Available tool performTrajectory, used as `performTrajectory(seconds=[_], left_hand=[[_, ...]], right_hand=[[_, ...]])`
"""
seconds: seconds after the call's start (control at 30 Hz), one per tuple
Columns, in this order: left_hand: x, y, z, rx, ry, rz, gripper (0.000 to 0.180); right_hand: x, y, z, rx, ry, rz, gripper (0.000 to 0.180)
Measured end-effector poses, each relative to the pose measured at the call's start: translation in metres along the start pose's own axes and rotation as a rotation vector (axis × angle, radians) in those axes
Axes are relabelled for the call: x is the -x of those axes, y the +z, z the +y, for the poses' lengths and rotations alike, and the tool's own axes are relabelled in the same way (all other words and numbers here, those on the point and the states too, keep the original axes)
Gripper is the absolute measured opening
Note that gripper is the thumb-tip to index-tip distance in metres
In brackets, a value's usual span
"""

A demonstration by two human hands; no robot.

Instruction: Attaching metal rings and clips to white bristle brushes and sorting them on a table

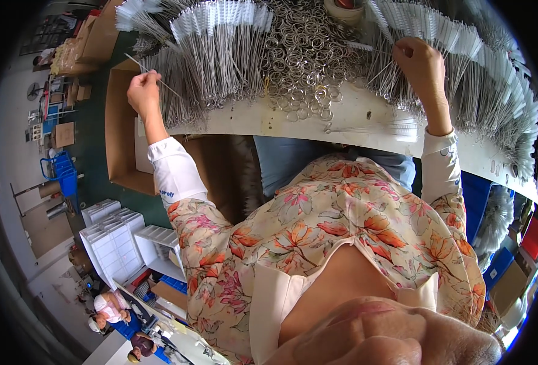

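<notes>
My left hand [144, 94] is closed in a pinch on a thin wire brush [133, 61], whose pale end points up and away past my fingers. It is held over the left edge of the table, beside a heap of wire brushes [220, 55] with white bristle heads. On the other side, my right hand [421, 70] is closed at the right-hand heap of wire brushes [463, 79]. A white bristle head [379, 21] lies right by its fingertips; what those fingers hold is hidden. Between the heaps spreads a pile of metal split rings [308, 55].
Several finished-looking brushes [378, 128] lie near the edge of the white table [244, 120]. An open cardboard box [116, 152] stands below left. White plastic crates [114, 240] and a blue cart [60, 173] are farther left. Two people [111, 307] sit in the background.
</notes>
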State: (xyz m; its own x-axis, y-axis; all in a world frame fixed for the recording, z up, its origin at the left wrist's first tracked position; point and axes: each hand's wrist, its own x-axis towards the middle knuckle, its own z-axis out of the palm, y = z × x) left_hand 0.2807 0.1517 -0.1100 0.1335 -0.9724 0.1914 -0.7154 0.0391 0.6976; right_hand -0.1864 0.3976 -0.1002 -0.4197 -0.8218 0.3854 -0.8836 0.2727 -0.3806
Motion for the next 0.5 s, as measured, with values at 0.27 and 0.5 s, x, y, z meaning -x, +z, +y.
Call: performTrajectory(seconds=[0.27,0.5], left_hand=[[0.043,0.042,0.087,0.406,0.314,-0.053,0.021],[0.038,0.056,0.067,-0.134,0.544,-0.203,0.023]], right_hand=[[-0.024,-0.03,0.007,-0.854,0.217,0.529,0.013],[-0.009,-0.108,0.087,-0.674,0.043,0.724,0.013]])
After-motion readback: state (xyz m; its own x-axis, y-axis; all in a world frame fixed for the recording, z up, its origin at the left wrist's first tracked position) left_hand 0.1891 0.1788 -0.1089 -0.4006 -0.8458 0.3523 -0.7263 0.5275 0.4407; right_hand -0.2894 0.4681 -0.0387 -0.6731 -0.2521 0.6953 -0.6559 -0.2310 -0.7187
